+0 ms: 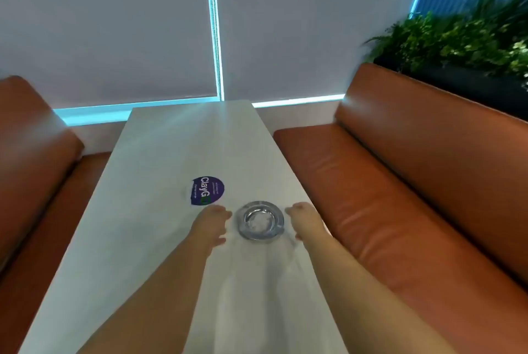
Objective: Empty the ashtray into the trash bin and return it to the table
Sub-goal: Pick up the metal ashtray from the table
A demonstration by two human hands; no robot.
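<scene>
A glass ashtray sits on a pale table, with the left hand and right hand just beside it, fingers loosely curled, holding nothing.

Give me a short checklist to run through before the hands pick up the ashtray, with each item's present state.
1. Ashtray flat on the table: ok.
2. Left hand and right hand on opposite sides of the ashtray: ok.
3. Hands gripping the ashtray: not ok; both sit beside it, a gap showing on each side.
4. Round purple sticker out of the way: ok, it lies apart from the ashtray, beyond the left hand.
5. Contents of the ashtray: cannot tell; something pale shows in the bowl, too blurred to name.
6. Trash bin within reach: cannot tell; none is in view.
</scene>
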